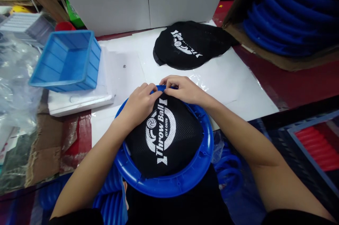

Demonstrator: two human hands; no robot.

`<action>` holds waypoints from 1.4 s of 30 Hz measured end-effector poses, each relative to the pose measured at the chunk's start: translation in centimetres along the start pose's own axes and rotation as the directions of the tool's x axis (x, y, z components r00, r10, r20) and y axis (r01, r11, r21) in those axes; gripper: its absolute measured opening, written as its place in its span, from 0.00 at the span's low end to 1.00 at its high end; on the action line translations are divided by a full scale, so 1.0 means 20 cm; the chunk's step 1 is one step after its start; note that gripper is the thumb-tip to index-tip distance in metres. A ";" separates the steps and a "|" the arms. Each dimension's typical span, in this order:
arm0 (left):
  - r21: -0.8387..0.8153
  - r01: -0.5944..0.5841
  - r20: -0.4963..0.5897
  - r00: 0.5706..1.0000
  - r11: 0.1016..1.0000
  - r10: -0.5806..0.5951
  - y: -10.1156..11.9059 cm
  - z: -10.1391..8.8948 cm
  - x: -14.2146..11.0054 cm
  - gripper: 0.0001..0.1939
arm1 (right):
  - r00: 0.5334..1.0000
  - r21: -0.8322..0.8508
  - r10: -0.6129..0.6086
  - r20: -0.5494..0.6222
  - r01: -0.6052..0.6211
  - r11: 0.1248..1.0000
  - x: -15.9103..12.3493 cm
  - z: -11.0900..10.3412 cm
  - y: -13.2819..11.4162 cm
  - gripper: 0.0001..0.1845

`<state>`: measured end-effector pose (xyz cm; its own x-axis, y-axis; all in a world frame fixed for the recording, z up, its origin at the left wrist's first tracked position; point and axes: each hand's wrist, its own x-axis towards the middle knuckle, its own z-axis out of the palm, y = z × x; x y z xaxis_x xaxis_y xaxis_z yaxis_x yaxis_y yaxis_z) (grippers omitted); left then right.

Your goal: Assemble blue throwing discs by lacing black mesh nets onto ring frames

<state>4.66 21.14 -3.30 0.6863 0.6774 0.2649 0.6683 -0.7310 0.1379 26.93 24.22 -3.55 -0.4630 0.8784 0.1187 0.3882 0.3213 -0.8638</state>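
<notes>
A blue plastic ring [169,185] rests on the table's near edge, tilted toward my body. Inside it lies a black mesh net [186,131] printed with white "Throw Ball" lettering. At the ring's far rim, my left hand [140,104] pinches the net's edge between thumb and fingers. Just to the right, my right hand [184,89] grips the net and rim with curled fingers. The fingertips of both hands almost meet there and partly hide the rim. Farther back, a second black mesh net [196,45] with the same print lies flat on white sheeting.
An open blue bin [66,64] stands at left on a white foam slab [82,103]. White cartons [127,2] wall off the back. At right, a cardboard box holds stacked blue rings [291,24]. Red rings [317,144] sit in a lower crate. Plastic bags [18,87] lie far left.
</notes>
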 end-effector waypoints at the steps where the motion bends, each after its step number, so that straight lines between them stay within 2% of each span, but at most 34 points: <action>1: 0.002 0.010 0.015 1.000 1.000 -0.010 0.00 0.00 0.00 0.16 | 1.000 -0.025 -0.016 -0.011 0.016 1.000 0.00 0.01 0.00 0.07; 3: -0.030 0.030 0.024 0.999 0.999 -0.030 0.00 0.00 0.01 0.16 | 0.999 -0.072 -0.045 -0.031 0.043 0.996 0.00 0.02 -0.01 0.07; 6: -0.172 0.008 -0.002 1.000 0.985 -0.008 -0.02 -0.02 -0.01 0.15 | 0.998 -0.118 -0.056 -0.025 0.053 0.992 -0.01 0.01 -0.02 0.07; 9: -0.283 0.000 -0.031 0.999 0.959 -0.009 -0.07 -0.08 -0.04 0.10 | 0.999 -0.168 -0.045 0.002 0.045 0.985 -0.04 -0.04 -0.02 0.07; 11: -0.292 0.024 -0.005 1.000 0.956 -0.026 -0.09 -0.12 -0.07 0.06 | 0.999 -0.196 -0.033 0.004 0.033 0.980 -0.07 -0.08 -0.01 0.07; 14: -0.207 0.013 0.099 0.995 0.978 0.008 -0.10 -0.16 -0.10 0.11 | 0.999 -0.206 -0.042 -0.004 0.040 0.978 -0.11 -0.13 -0.01 0.03; 16: -0.099 -0.006 0.158 0.987 0.995 0.022 -0.08 -0.16 -0.12 0.17 | 0.994 -0.234 -0.111 0.016 0.111 0.966 -0.13 -0.13 -0.02 0.06; 20: 0.054 -0.016 0.178 0.984 0.998 0.006 -0.04 -0.14 -0.12 0.28 | 0.947 -0.331 -0.267 0.180 0.313 0.890 -0.13 -0.06 -0.02 0.12; 23: 0.094 0.002 0.179 0.984 0.996 -0.019 -0.02 -0.14 -0.12 0.34 | 0.923 -0.400 -0.258 0.285 0.359 0.843 -0.11 -0.02 -0.02 0.17; 25: 0.095 0.029 0.192 0.980 0.995 -0.047 -0.02 -0.15 -0.12 0.32 | 0.922 -0.438 -0.218 0.319 0.347 0.829 -0.11 -0.02 -0.02 0.20; 27: 0.047 0.074 0.221 0.972 0.996 -0.083 -0.03 -0.16 -0.12 0.25 | 0.924 -0.453 -0.172 0.342 0.323 0.831 -0.10 -0.04 -0.02 0.20; 30: -0.137 0.180 0.255 0.957 0.974 -0.141 -0.07 -0.19 -0.12 0.12 | 0.933 -0.432 -0.118 0.341 0.266 0.862 -0.10 -0.05 -0.02 0.18; 32: -0.270 0.246 0.257 0.950 0.931 -0.177 -0.10 -0.21 -0.12 0.07 | 0.944 -0.394 -0.096 0.315 0.222 0.892 -0.09 -0.05 -0.01 0.14; 35: -0.379 0.307 0.251 0.942 0.873 -0.222 -0.14 -0.23 -0.12 0.06 | 0.961 -0.314 -0.100 0.258 0.181 0.932 -0.09 -0.05 -0.01 0.08; 38: -0.435 0.352 0.273 0.929 0.829 -0.252 -0.17 -0.24 -0.12 0.06 | 0.975 -0.231 -0.102 0.196 0.147 0.962 -0.08 -0.06 -0.01 0.09; 42: -0.514 0.441 0.309 0.895 0.736 -0.321 -0.19 -0.23 -0.12 0.06 | 0.990 -0.112 -0.045 0.132 0.060 0.992 -0.07 -0.07 -0.02 0.09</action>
<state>-0.93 21.92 -0.11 0.4889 0.8663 -0.1024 0.6468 -0.2812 0.7089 28.61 23.34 -2.68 -0.5811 0.8087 0.0915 0.4467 0.4110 -0.7947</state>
